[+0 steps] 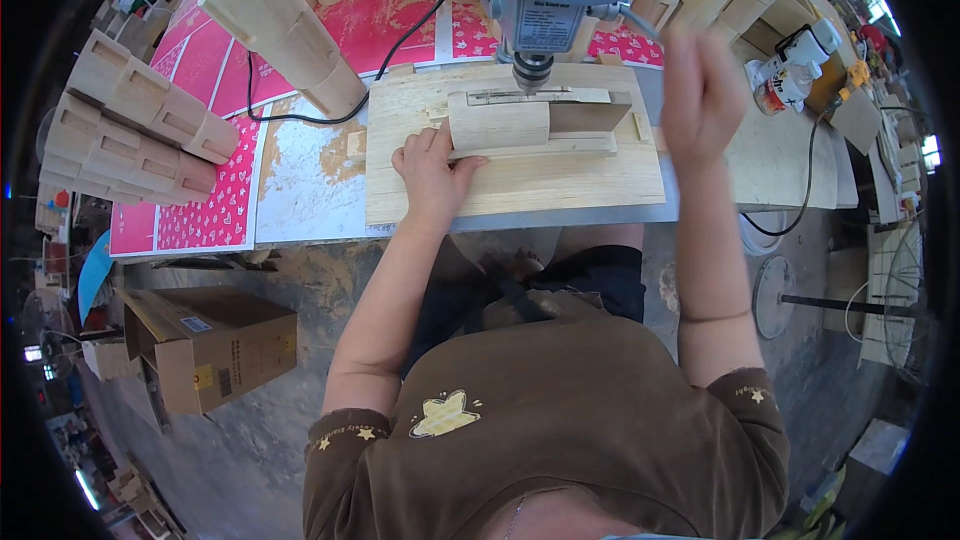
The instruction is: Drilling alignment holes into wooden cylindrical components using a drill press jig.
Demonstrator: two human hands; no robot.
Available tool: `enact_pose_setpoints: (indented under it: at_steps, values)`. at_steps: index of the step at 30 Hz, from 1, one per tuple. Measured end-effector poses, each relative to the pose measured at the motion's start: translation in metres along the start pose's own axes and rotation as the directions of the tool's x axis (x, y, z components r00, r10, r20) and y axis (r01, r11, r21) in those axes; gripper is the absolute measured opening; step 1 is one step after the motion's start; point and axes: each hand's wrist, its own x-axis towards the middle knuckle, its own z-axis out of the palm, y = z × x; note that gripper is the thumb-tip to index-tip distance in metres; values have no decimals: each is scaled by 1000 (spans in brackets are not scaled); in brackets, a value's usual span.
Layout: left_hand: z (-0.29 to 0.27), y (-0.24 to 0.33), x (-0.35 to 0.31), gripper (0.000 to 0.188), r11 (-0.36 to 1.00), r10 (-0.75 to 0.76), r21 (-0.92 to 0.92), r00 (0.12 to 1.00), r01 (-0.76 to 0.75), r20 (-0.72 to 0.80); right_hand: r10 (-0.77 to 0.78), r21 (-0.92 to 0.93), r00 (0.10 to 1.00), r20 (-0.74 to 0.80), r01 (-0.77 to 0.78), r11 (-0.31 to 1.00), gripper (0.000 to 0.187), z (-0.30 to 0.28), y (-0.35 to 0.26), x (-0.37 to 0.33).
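Note:
My left hand (433,170) grips the left end of a pale, rounded wooden piece (510,128), thumb along its near side and fingers over the end. The piece lies on a wooden jig board (420,202) and has a long narrow slot along its far side. Above that slot hangs the chuck (532,70) of a drill press (550,15); whether the bit touches the wood is hidden. My right hand (703,100), raised right of the machine and slightly blurred, is closed around the end of the drill press lever (640,24).
Stacked wooden pieces (140,125) stand at the left, and a leaning column (285,35) rises beside the black cable (405,38). More stacks line the back. White containers (790,80) are at the right. A cardboard box (215,345) sits on the floor.

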Motion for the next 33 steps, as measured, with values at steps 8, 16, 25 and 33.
enact_pose_setpoints:
  at_steps: [8,16,25,33]
  values:
    - [20,28,5,65,998,55,-32,998,-54,13,263,-174,958,111,-242,954,33,39,38,118]
    - [19,27,5,63,999,28,-48,999,-25,46,220,-42,960,174,-216,975,13,-15,-9,5]
    - [19,27,5,65,998,38,-51,998,-36,39,-61,67,997,-57,65,996,6,39,31,-76]
    - [17,27,7,60,994,-19,-105,997,27,77,90,-54,996,19,-89,995,16,2,12,39]
